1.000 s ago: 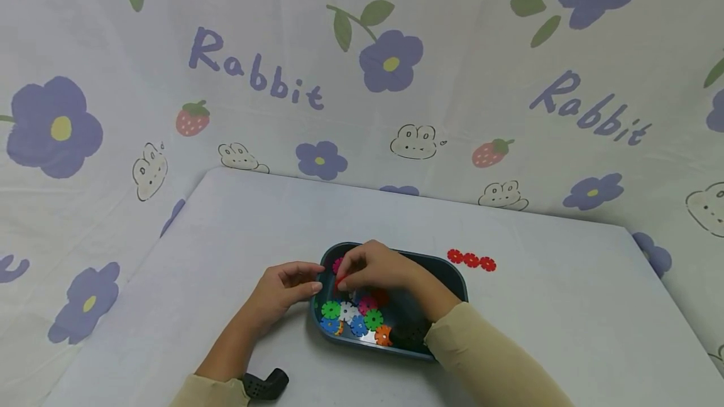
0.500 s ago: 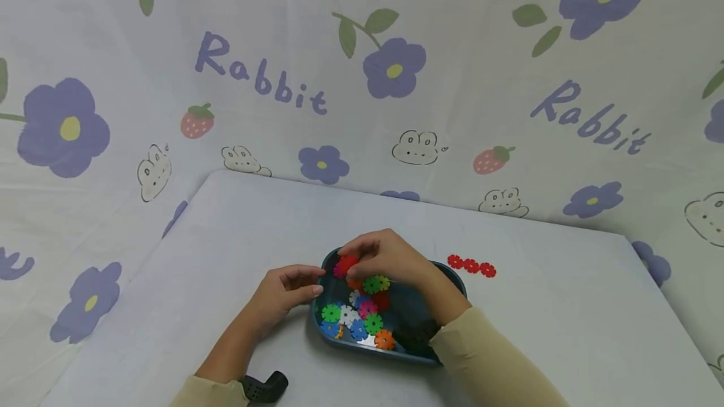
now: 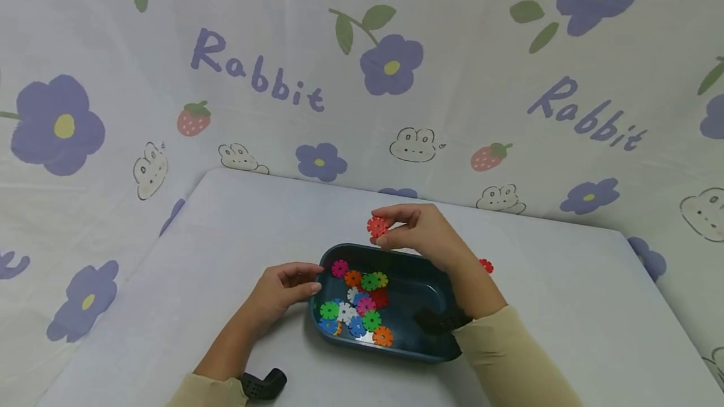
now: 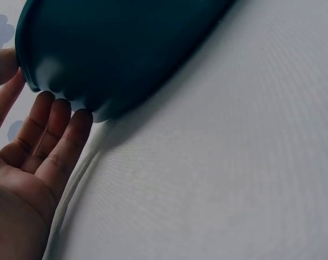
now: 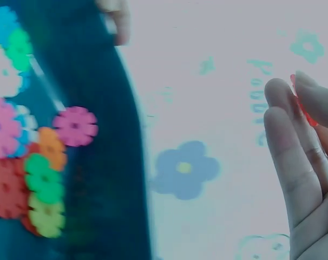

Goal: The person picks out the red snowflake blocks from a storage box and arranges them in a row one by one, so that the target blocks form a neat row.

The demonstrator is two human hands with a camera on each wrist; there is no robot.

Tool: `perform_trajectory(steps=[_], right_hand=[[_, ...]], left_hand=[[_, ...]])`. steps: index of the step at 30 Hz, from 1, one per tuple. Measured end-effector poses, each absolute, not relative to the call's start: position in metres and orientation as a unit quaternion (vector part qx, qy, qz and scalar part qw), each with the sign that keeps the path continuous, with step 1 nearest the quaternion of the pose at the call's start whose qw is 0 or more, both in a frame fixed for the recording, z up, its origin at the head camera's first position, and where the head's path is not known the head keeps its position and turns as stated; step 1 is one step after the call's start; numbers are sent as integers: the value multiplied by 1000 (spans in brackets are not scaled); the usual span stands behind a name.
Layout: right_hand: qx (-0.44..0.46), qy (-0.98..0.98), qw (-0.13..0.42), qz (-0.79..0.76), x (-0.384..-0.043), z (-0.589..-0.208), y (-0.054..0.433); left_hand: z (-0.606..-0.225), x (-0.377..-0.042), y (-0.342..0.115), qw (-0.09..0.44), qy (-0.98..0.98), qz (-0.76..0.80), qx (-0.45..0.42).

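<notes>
In the head view my right hand [image 3: 427, 234] pinches a red snowflake disc [image 3: 377, 226] between thumb and fingers, above the far rim of a dark teal tray [image 3: 418, 347]. The right wrist view shows this red disc [image 5: 303, 103] edge-on at the fingertips. Several snowflake discs in green, white, blue, orange, pink, yellow and red lie in the tray's left half, among them a pink disc [image 3: 340, 268]. My left hand [image 3: 283, 291] touches the tray's left end. Its fairly straight fingertips rest against the outer wall in the left wrist view [image 4: 50, 141].
Right of the tray, a red disc [image 3: 486, 265] shows on the white table [image 3: 254, 218] past my right forearm, which hides the others beside it. Black wrist cameras sit at both cuffs. A patterned cloth [image 3: 339, 112] hangs behind the table.
My right hand has lifted the red disc out of the tray, moving up and to the right beyond its far rim. The left hand stays at the tray's end.
</notes>
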State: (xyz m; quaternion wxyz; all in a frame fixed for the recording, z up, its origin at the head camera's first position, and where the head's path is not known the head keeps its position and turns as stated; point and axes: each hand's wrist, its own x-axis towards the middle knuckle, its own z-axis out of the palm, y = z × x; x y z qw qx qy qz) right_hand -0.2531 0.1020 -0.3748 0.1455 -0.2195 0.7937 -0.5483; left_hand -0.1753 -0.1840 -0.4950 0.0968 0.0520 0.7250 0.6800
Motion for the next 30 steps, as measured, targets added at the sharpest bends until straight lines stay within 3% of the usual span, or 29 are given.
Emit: perform_trajectory(steps=[9,18,23,30], right_hand=[[-172,807,7,-565,-240,-362,168],[-45,784,-92,-613,-228,-391,232],[57,816,-91,-568,-232,-414,258],[134,870,-26,-473,-245,-457,289]], left_hand=[[-495,-176,-180,101,729,675,51],[-496,-175,-181,95,736,669,48],[-495,-174,-181,95,733,672,41],[-496,-174,-180,92,736,669,48]])
